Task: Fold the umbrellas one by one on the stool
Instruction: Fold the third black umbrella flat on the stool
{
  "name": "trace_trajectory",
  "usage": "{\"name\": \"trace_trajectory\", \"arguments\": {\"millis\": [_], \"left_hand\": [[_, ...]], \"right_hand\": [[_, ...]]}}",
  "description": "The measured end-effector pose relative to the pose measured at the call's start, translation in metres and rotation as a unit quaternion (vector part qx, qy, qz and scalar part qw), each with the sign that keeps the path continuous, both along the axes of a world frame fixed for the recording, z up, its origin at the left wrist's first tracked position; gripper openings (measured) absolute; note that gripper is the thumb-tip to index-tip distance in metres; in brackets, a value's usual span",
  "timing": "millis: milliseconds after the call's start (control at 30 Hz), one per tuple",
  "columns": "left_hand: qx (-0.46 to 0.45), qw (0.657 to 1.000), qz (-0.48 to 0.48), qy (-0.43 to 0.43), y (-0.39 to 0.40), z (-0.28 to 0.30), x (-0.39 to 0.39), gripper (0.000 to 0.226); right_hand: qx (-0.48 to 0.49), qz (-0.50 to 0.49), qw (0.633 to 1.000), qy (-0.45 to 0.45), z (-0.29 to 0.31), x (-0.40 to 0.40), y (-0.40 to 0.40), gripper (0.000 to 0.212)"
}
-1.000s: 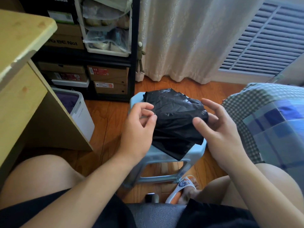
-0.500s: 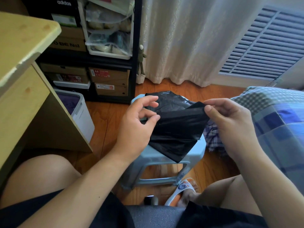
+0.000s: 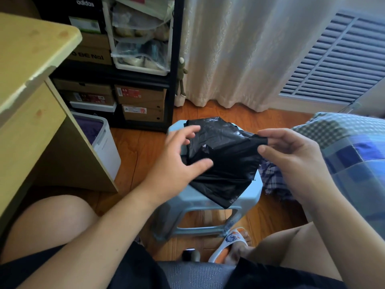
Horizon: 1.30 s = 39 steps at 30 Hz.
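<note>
A black, shiny, crinkled sheet (image 3: 225,163) lies folded on the pale blue plastic stool (image 3: 250,197) in front of my knees. My right hand (image 3: 291,155) pinches the sheet's right corner between thumb and fingers and holds it a little above the stool. My left hand (image 3: 177,159) hovers at the sheet's left side with fingers spread. Its thumb reaches over the sheet's near left part and it grips nothing. The sheet's front corner hangs over the stool's front edge.
A wooden desk (image 3: 31,80) and a white bin (image 3: 104,147) stand at the left. A black shelf with shoe boxes (image 3: 141,101) is behind the stool. Checked bedding (image 3: 354,153) lies at the right, with plaid cloth (image 3: 273,180) hanging beside the stool. My slippered foot (image 3: 231,240) rests below it.
My right hand took the sheet's right edge in a pinch and lifted it. My left hand let go of its pinch and spread its fingers.
</note>
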State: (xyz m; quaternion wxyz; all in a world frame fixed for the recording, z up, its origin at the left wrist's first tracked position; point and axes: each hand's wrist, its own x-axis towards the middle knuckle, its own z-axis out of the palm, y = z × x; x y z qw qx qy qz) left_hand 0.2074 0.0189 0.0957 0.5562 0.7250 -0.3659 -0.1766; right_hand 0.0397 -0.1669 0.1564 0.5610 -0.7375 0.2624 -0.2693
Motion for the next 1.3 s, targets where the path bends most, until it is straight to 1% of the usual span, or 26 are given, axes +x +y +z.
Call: {"name": "trace_trajectory", "arguments": {"millis": [33, 67, 167, 233, 267, 300, 333, 367, 400, 433, 467, 567, 733, 800, 867, 900, 967, 1133, 1200, 1300], "left_hand": [[0.025, 1.000, -0.014, -0.008, -0.002, -0.003, -0.001, 0.066], [0.024, 1.000, -0.010, -0.009, -0.005, -0.005, -0.002, 0.061], [-0.027, 0.999, 0.033, -0.008, -0.009, -0.001, 0.001, 0.022], [-0.034, 0.998, 0.046, 0.001, -0.008, 0.002, 0.003, 0.014], [-0.031, 0.998, 0.045, 0.008, -0.006, 0.003, 0.002, 0.013], [-0.027, 0.999, 0.040, 0.016, -0.005, 0.004, 0.000, 0.013], [-0.021, 0.999, 0.034, 0.023, -0.004, 0.004, -0.002, 0.014], [-0.017, 0.999, 0.030, 0.031, -0.004, 0.004, -0.003, 0.015], [-0.016, 0.999, 0.028, 0.034, -0.003, 0.004, -0.004, 0.015], [-0.017, 0.999, 0.027, 0.034, -0.003, 0.004, -0.003, 0.015], [-0.017, 0.999, 0.027, 0.031, -0.003, 0.004, -0.002, 0.015], [-0.015, 0.999, 0.024, 0.020, 0.001, 0.004, 0.003, 0.014], [-0.043, 0.997, 0.041, 0.047, 0.003, 0.003, 0.005, 0.008], [-0.015, 0.998, 0.032, 0.060, 0.002, -0.002, 0.005, 0.011], [0.035, 0.997, 0.018, 0.073, -0.001, -0.010, 0.005, 0.022], [0.062, 0.995, 0.021, 0.072, -0.003, -0.014, 0.004, 0.025], [0.095, 0.993, 0.040, 0.057, -0.005, -0.020, 0.002, 0.026], [0.107, 0.992, 0.059, 0.017, -0.007, -0.025, 0.000, 0.016], [0.118, 0.991, 0.058, 0.019, -0.006, -0.028, 0.000, 0.015], [0.111, 0.992, 0.050, 0.029, -0.006, -0.029, -0.002, 0.013]], "right_hand": [[-0.011, 0.011, 1.000, 0.004, 0.001, 0.000, 0.000, 0.028], [-0.025, 0.018, 0.999, 0.009, 0.002, 0.000, -0.001, 0.029], [-0.080, 0.032, 0.996, 0.028, 0.001, 0.000, -0.006, 0.033], [-0.113, 0.063, 0.990, 0.055, 0.002, 0.000, -0.014, 0.046], [-0.143, 0.087, 0.982, 0.088, 0.003, 0.000, -0.018, 0.056], [-0.189, 0.117, 0.966, 0.133, 0.004, 0.000, -0.023, 0.066], [-0.230, 0.149, 0.945, 0.177, 0.003, 0.001, -0.027, 0.069], [-0.257, 0.175, 0.928, 0.205, 0.002, 0.003, -0.030, 0.064], [-0.272, 0.189, 0.920, 0.211, 0.000, 0.005, -0.031, 0.051], [-0.280, 0.187, 0.921, 0.197, -0.002, 0.007, -0.031, 0.034], [-0.278, 0.174, 0.929, 0.174, -0.004, 0.009, -0.031, 0.022], [-0.231, 0.125, 0.956, 0.127, -0.006, 0.007, -0.030, 0.028], [-0.271, 0.105, 0.953, 0.084, -0.015, -0.002, -0.024, 0.031], [-0.295, 0.099, 0.947, 0.078, -0.018, -0.003, -0.023, 0.028], [-0.303, 0.094, 0.946, 0.072, -0.019, -0.003, -0.022, 0.023], [-0.302, 0.090, 0.947, 0.067, -0.019, -0.002, -0.022, 0.021], [-0.301, 0.087, 0.948, 0.061, -0.020, -0.002, -0.024, 0.019], [-0.279, 0.094, 0.954, 0.065, -0.021, -0.003, -0.026, 0.020], [-0.270, 0.091, 0.957, 0.062, -0.023, -0.004, -0.027, 0.021], [-0.252, 0.081, 0.963, 0.056, -0.024, -0.003, -0.027, 0.021]]}}
